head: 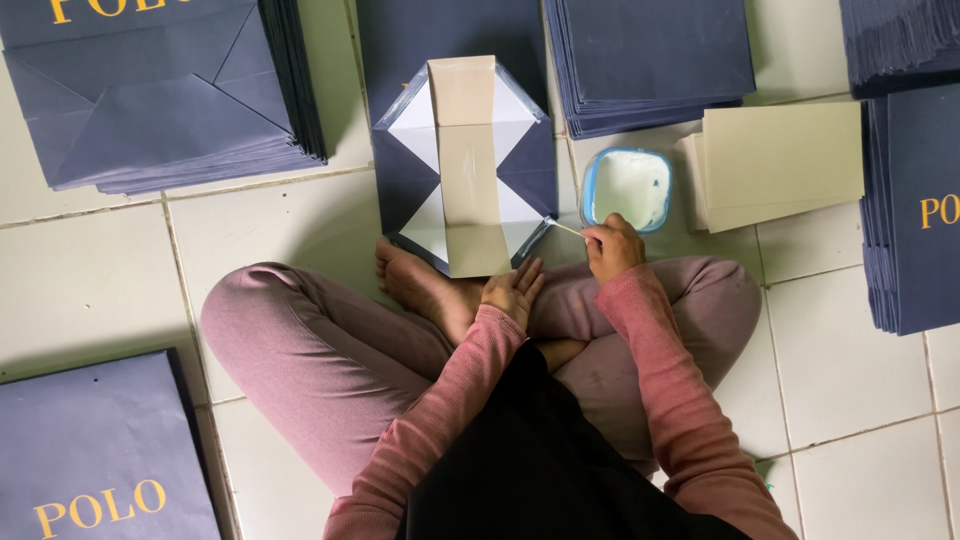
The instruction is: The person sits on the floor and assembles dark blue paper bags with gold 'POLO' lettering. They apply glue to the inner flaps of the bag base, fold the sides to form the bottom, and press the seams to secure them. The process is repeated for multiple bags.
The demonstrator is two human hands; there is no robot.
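Right hand (pixel 612 248) pinches a thin stick (pixel 566 229) at the paper bag (pixel 465 165); left hand (pixel 513 290), loosely released, rests below the bag. Glue from the tub (pixel 628 188) beside the bag may smear its blue faces.

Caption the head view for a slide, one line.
Seated cross-legged on tile, right hand holds a thin glue stick at the opened navy paper bag's bottom; left hand rests nearby.

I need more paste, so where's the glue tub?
In the head view the glue tub sits on the floor right of the folded bag, just beyond the right hand, beside the cream cards.
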